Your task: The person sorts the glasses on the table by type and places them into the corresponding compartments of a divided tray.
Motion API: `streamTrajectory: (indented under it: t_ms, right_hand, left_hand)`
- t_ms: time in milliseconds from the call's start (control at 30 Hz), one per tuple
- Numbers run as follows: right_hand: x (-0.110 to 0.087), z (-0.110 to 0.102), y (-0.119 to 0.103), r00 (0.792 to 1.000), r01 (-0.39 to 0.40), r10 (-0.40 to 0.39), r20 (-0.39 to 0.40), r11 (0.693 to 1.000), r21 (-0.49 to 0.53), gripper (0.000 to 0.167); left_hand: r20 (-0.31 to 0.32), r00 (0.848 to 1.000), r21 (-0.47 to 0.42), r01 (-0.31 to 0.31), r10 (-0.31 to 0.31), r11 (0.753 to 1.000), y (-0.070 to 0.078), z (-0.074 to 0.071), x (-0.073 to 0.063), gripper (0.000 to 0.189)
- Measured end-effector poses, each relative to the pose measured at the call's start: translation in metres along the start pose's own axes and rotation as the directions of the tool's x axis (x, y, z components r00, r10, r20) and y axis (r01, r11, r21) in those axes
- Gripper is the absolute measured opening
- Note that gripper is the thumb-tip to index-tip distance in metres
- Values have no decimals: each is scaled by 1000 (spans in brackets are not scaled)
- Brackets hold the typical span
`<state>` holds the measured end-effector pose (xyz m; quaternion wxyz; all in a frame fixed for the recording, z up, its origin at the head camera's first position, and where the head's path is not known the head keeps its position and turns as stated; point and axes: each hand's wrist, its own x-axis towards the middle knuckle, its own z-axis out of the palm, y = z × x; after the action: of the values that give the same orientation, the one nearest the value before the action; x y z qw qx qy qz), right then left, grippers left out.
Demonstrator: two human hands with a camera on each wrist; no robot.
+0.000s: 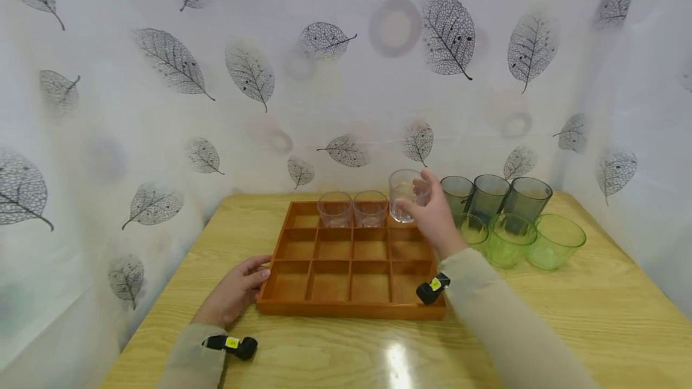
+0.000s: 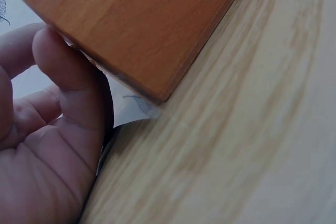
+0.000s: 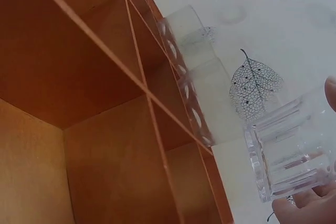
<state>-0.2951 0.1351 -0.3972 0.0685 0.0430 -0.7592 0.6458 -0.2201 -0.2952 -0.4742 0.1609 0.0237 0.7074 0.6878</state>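
My right hand (image 1: 432, 215) grips a clear drinking glass (image 1: 402, 197), thumb and fingers around its sides. In the head view the glass appears over the back right compartment of a brown wooden divided box (image 1: 351, 310); the right wrist view shows its thick, fluted base (image 3: 260, 163). Two more clear glasses (image 1: 335, 212) stand side by side in the back row, in the middle two compartments. Along the left wall of the box lies my left hand (image 1: 238, 290). Its fingers touch the side near the front corner and are loosely bent in the left wrist view.
Right of the box stand several glasses: dark grey tumblers (image 1: 527, 200) behind and green glasses (image 1: 555, 242) in front, close to my right forearm. All rest on a light wooden table (image 1: 303, 353). A white leaf-patterned curtain (image 1: 346, 95) hangs behind.
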Motion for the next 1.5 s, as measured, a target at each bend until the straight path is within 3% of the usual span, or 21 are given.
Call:
streamTrajectory:
  t_ms: [600, 933, 1500]
  right_hand:
    - [18, 13, 29, 997, -28, 31, -68, 999, 40, 97]
    - [22, 13, 46, 996, -51, 47, -71, 997, -52, 103]
    - [17, 11, 41, 996, -90, 85, -41, 985, -148, 104]
  left_hand:
    - [-19, 1000, 26, 11, -10, 1000, -1, 1, 1, 59]
    - [-28, 999, 18, 21, -21, 1000, 1, 2, 0, 58]
    - [-41, 999, 30, 24, -22, 999, 4, 4, -3, 57]
